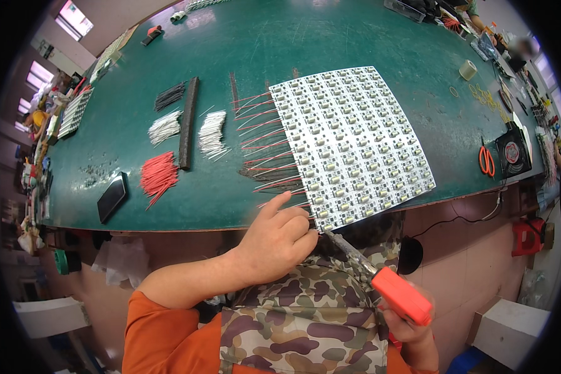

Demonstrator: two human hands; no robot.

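A white circuit board panel (355, 146) with rows of small components lies on the green table, its near corner at the edge. Red and white wires (262, 149) stick out along its left side. My left hand (277, 240) is closed at the panel's near left corner, forefinger over the wires; its fingertips are partly hidden, so what they pinch cannot be made out. In my right hand (405, 321) is a soldering iron (402, 296) with a red handle. Its metal tip meets or nearly meets the panel's near left corner.
Bundles of black wires (169, 96), white wires (213, 135) and red wires (159, 178) lie left, beside a dark bar (189, 124). A black phone (112, 197) rests near the front edge. Rightward are red-handled scissors (486, 161), a small fan (513, 151) and a tape roll (467, 70).
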